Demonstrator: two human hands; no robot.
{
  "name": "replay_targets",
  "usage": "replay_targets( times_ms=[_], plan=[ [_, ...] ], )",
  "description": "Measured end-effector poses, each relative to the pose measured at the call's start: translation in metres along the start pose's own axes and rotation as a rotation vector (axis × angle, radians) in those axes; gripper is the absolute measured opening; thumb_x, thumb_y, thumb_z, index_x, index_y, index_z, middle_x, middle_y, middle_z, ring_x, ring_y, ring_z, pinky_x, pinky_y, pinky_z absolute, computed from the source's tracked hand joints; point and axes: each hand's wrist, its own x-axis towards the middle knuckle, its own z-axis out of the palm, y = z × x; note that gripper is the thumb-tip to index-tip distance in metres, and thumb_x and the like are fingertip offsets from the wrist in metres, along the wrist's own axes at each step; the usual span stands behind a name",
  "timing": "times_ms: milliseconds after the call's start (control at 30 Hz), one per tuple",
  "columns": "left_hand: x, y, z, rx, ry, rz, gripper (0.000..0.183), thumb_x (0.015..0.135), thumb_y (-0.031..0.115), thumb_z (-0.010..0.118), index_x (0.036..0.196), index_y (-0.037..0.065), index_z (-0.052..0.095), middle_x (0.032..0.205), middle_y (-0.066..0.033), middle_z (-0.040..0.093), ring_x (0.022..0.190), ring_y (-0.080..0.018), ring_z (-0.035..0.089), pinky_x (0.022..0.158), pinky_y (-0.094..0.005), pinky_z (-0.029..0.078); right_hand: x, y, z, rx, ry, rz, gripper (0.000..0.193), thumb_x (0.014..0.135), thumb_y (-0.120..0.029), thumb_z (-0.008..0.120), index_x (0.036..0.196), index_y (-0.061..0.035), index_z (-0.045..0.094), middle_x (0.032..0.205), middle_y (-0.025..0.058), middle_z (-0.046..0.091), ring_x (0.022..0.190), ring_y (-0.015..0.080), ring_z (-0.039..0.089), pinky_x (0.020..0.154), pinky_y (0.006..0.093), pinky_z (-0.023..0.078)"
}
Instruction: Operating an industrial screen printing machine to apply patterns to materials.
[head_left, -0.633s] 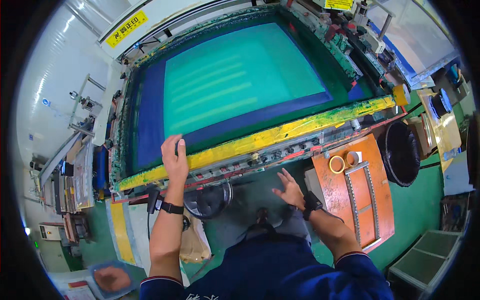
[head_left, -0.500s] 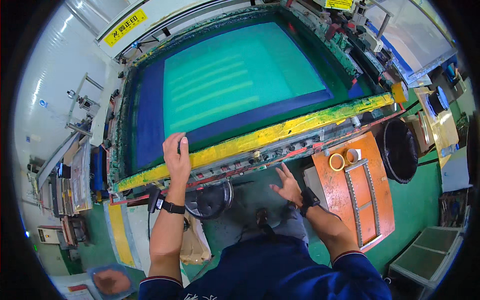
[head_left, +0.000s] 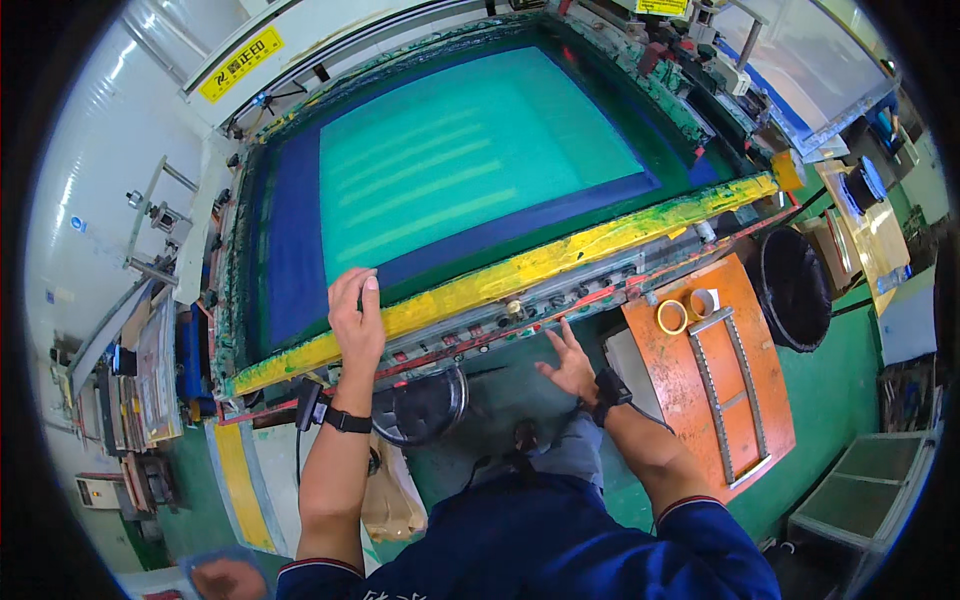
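A big screen-printing frame [head_left: 560, 254] with a yellow front bar lies before me, tilted in view. Inside it, blue borders surround a teal mesh [head_left: 470, 130] with several pale stripes. My left hand [head_left: 356, 318] is at the left part of the yellow bar, its fingers bent over the top and close together; the undersides of the fingers are hidden. My right hand [head_left: 572, 368] hangs in front of the machine's button-lined front edge [head_left: 520, 312], fingers spread and holding nothing. Both wrists wear black straps with small devices.
An orange board [head_left: 655, 345] at the right bears tape rolls [head_left: 672, 317] and a metal rack-like frame [head_left: 712, 400]. Beside it stands a black-lined bin [head_left: 795, 290]. A black round stool [head_left: 420, 405] is under the machine's front. Boards and frames lean at the far left [head_left: 160, 370].
The view has shifted slightly, so the machine sits a little further left and higher. My left hand stays at the bar; my right hand remains spread, nearly in place.
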Motion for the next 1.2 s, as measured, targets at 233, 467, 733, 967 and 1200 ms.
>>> replay_targets(
  times_ms=[233,467,733,967,1200],
  plan=[
    [0.000,-0.001,-0.002,-0.025,-0.002,-0.015,0.022,0.099,0.017,0.059,0.104,-0.001,0.071,0.108,-0.0160,0.069,0.106,-0.0310,0.062,0.096,-0.0400,0.046,-0.001,-0.006,0.004,-0.003,-0.010,-0.010,0.080,0.079,-0.037,0.078,0.147,-0.0055,0.048,0.161,0.0337,0.018,0.142,0.0493,0.036,0.115,0.0455,0.039],
    [-0.001,-0.004,-0.002,-0.038,-0.004,-0.023,0.023,0.100,0.017,0.059,0.103,-0.001,0.072,0.106,-0.0165,0.069,0.104,-0.0311,0.062,0.094,-0.0400,0.047,0.002,-0.011,0.005,0.016,0.021,-0.017,0.079,0.079,-0.036,0.078,0.146,-0.0059,0.049,0.159,0.0359,0.019,0.141,0.0512,0.036,0.114,0.0467,0.039],
    [0.000,-0.004,-0.001,-0.063,-0.003,-0.003,0.023,0.100,0.016,0.058,0.102,-0.002,0.071,0.105,-0.0163,0.069,0.102,-0.0315,0.062,0.093,-0.0401,0.047,0.003,-0.009,0.008,0.046,0.046,-0.038,0.078,0.079,-0.033,0.079,0.145,-0.0058,0.049,0.158,0.0377,0.020,0.140,0.0517,0.037,0.113,0.0466,0.040],
    [-0.001,0.001,-0.002,-0.036,-0.007,0.016,0.022,0.101,0.014,0.056,0.101,-0.003,0.070,0.104,-0.0162,0.069,0.101,-0.0320,0.061,0.093,-0.0399,0.047,0.001,-0.004,0.005,0.007,0.080,-0.064,0.078,0.079,-0.034,0.078,0.145,-0.0045,0.049,0.159,0.0369,0.019,0.140,0.0510,0.038,0.114,0.0463,0.040],
    [-0.002,0.001,0.000,-0.083,-0.016,-0.010,0.022,0.099,0.013,0.056,0.101,-0.004,0.070,0.105,-0.0164,0.069,0.104,-0.0320,0.061,0.095,-0.0409,0.046,0.006,0.010,0.013,0.005,-0.003,-0.014,0.079,0.080,-0.038,0.077,0.144,-0.0018,0.050,0.160,0.0344,0.019,0.137,0.0481,0.044,0.112,0.0466,0.042]
  ],
)
